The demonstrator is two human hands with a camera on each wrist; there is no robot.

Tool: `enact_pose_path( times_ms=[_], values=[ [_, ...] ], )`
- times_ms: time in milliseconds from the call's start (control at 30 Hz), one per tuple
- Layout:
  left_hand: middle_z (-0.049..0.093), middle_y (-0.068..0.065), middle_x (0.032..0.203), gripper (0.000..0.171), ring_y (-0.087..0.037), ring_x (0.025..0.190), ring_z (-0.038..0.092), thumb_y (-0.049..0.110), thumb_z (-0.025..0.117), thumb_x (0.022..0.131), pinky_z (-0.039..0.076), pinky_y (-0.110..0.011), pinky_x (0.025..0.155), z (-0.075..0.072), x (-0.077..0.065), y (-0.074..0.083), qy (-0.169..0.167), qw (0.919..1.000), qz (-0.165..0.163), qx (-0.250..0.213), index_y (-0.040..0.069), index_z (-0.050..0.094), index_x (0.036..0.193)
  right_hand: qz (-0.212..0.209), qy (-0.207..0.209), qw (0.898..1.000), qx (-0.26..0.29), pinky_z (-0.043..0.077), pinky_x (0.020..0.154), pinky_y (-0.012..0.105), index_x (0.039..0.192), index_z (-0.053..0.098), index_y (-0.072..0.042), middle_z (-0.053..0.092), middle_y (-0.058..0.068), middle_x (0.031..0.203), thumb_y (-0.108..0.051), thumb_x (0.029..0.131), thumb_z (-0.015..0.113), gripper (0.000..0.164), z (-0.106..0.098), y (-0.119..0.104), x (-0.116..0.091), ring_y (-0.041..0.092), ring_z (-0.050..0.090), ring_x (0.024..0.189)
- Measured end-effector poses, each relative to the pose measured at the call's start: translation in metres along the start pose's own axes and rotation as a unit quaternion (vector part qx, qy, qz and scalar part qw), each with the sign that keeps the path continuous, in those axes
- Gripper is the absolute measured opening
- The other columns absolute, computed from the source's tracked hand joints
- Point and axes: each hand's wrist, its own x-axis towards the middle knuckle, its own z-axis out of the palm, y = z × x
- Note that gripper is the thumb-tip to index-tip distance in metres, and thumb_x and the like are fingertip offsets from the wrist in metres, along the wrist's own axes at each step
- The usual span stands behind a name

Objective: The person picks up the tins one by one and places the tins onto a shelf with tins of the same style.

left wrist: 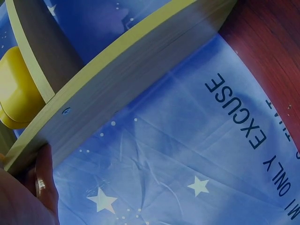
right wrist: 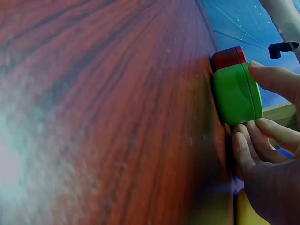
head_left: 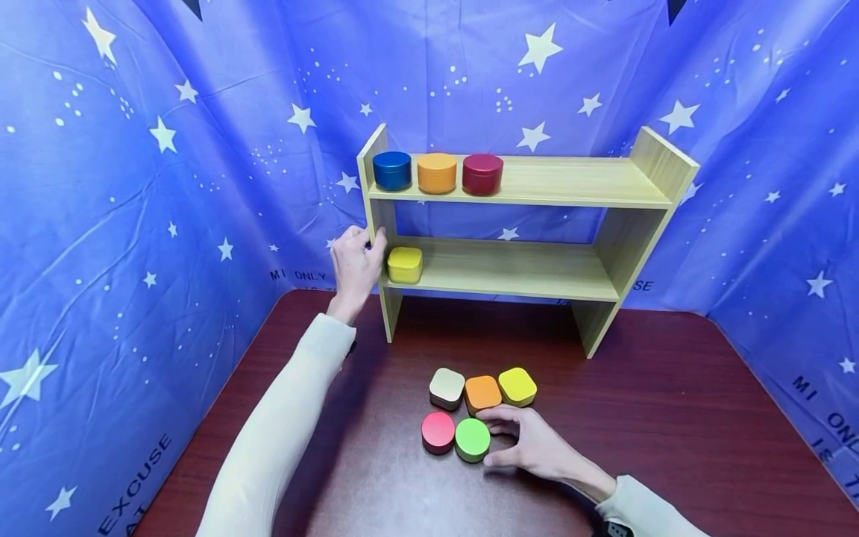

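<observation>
Blue star-printed cloth (head_left: 235, 97) spans the upper frame; black lettering (head_left: 136, 485) stands lower left; a reddish-brown tabletop (head_left: 389, 496) occupies the lower centre.

The left arm (head_left: 275, 432) stretches far forward, left hand (head_left: 358, 261) raised, its thumb and curled fingers gripping. The right arm (head_left: 644, 511) angles inward, lower and nearer; the right hand (head_left: 533, 444) pinches between thumb and bent fingers.

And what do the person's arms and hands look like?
Both arms wear long, plain, whitish sleeves. The left hand and right hand wear no gloves. A small black piece sticks out at the left wrist, and a black thing shows by the right cuff, mostly cut off.
</observation>
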Motion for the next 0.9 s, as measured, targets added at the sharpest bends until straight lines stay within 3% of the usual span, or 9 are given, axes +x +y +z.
enact_pose_path(
  times_ms=[467, 900],
  values=[
    [0.064, -0.027, 0.072, 0.041, -0.045, 0.069, 0.06, 0.017, 0.071, 0.1, 0.045, -0.049, 0.067, 0.001, 0.0, -0.002, -0.005, 1.0, -0.001, -0.005, -0.008, 0.071, 0.067, 0.012, 0.009, 1.0, -0.019, 0.056, 0.1, 0.017, 0.137, 0.067, 0.007, 0.073, 0.023, 0.131, -0.013, 0.081, 0.093, 0.064, 0.008, 0.005, 0.003, -0.003, 0.07, 0.113],
    [0.066, -0.027, 0.074, 0.044, -0.046, 0.071, 0.062, 0.018, 0.071, 0.1, 0.048, -0.055, 0.07, 0.001, 0.0, -0.001, -0.004, 1.0, 0.0, -0.004, -0.007, 0.068, 0.064, -0.006, 0.025, 0.998, -0.06, 0.052, 0.107, 0.017, 0.136, 0.071, -0.003, 0.075, 0.012, 0.13, -0.017, 0.08, 0.094, 0.062, 0.017, 0.009, 0.007, -0.004, 0.065, 0.118]
  ],
)
